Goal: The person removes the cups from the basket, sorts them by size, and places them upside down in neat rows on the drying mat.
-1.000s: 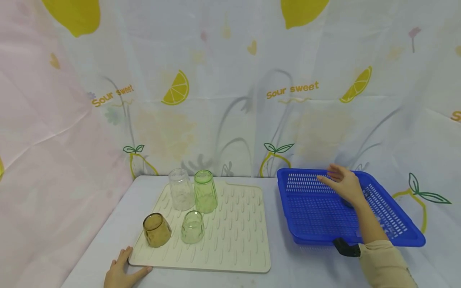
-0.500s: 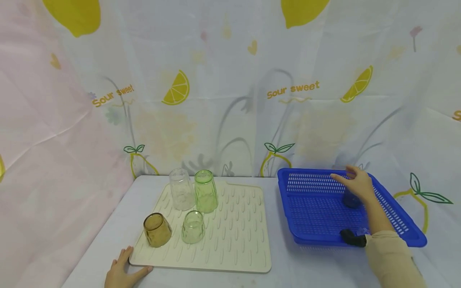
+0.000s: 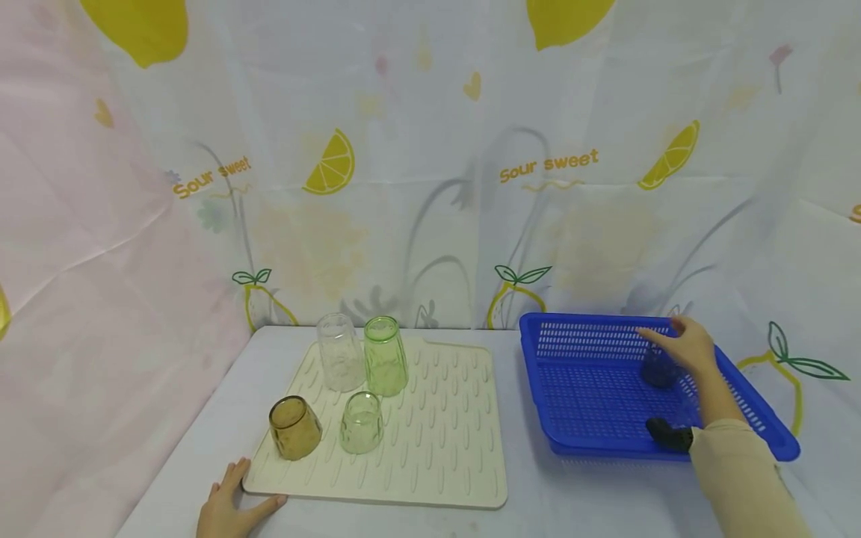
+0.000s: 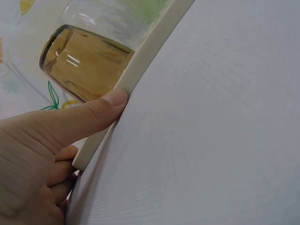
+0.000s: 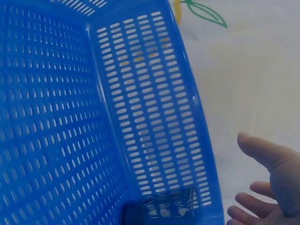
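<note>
My left hand point(image 3: 229, 504) rests at the near left corner of a cream drying mat point(image 3: 437, 448). In the left wrist view its straight thumb touches the mat's front edge, close to an amber glass point(image 4: 89, 61). My right hand point(image 3: 693, 347) hovers over the back right of a blue plastic basket point(image 3: 548, 430), fingers apart and holding nothing. Below it a dark blue glass point(image 3: 658, 371) stands in the basket; the right wrist view shows a glass point(image 5: 161, 208) at the basket wall. Something clear shows beside my right forearm, partly hidden.
On the mat stand a tall clear glass point(image 3: 341, 355), a tall green glass point(image 3: 386, 359) and a short pale green glass point(image 3: 361, 426). A lemon-printed cloth point(image 3: 417, 187) hangs behind the white table point(image 3: 202, 426).
My right hand has moved rightward over the basket, uncovering more of the dark blue glass. The left hand and the glasses on the mat have stayed put.
</note>
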`<action>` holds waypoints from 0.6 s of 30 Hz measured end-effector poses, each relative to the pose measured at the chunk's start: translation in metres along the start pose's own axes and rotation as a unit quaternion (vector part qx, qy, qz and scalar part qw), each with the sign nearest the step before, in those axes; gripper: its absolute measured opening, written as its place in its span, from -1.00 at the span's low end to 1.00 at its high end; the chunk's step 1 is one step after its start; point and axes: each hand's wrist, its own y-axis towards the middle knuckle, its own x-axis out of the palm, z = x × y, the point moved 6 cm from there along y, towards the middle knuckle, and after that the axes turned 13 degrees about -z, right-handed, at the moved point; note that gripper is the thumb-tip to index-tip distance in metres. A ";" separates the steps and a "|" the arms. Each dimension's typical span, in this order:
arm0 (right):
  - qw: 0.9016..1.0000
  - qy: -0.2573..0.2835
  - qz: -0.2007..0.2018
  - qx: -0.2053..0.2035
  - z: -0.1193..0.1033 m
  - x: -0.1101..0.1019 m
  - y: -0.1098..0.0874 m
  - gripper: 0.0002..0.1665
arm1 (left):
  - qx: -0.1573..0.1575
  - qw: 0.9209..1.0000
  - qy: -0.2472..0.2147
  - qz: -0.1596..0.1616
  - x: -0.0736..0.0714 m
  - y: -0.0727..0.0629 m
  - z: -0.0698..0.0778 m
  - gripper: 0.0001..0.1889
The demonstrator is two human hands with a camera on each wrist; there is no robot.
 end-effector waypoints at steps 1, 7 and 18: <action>1.000 -0.003 0.000 0.006 0.002 0.000 0.000 0.02 | 0.002 1.000 -0.001 0.000 0.000 0.000 0.000 0.06; 0.999 -0.024 -0.001 0.043 0.013 -0.002 0.002 0.04 | -0.003 1.000 -0.002 -0.003 0.000 0.001 0.000 0.07; 0.992 -0.008 -0.049 0.119 0.034 0.000 0.003 0.12 | 0.001 1.000 -0.006 0.002 0.000 0.000 0.001 0.06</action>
